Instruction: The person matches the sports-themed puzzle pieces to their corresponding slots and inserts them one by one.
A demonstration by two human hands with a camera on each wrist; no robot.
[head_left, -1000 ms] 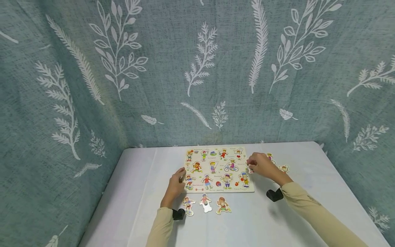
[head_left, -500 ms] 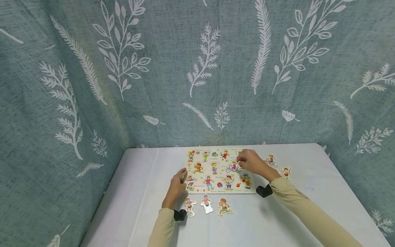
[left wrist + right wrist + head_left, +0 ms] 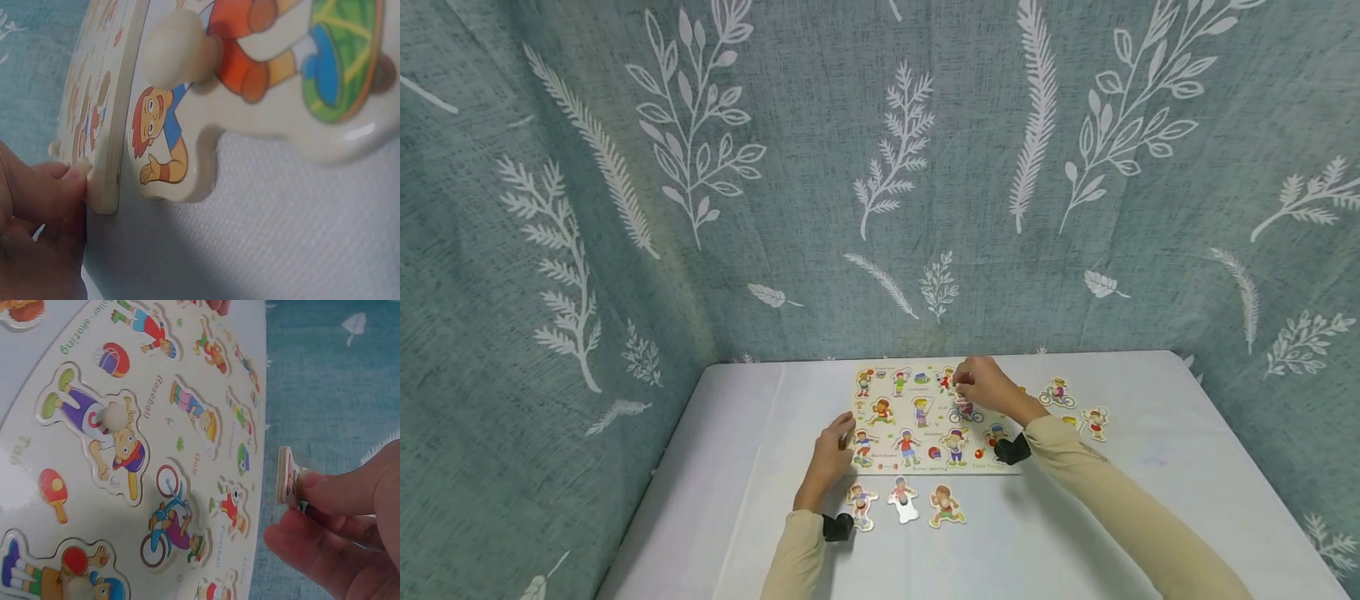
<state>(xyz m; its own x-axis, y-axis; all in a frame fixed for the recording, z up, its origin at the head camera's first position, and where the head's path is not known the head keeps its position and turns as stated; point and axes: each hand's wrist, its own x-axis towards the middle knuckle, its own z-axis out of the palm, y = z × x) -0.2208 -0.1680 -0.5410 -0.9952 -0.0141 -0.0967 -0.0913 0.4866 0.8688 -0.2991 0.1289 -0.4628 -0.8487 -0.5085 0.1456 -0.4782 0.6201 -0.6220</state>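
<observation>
Jutting from right grip (image 3: 988, 386) — pinched puzzle piece (image 3: 285, 475)

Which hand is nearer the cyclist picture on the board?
Right. The right hand is over that cyclist picture's far side, pinching a loose piece; the left hand is farther off, touching the board's left edge.

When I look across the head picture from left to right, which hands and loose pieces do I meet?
Left hand, skateboarder piece, shiny-bottomed piece, running kid piece, right hand, bicycle piece, red-outfit piece.
</observation>
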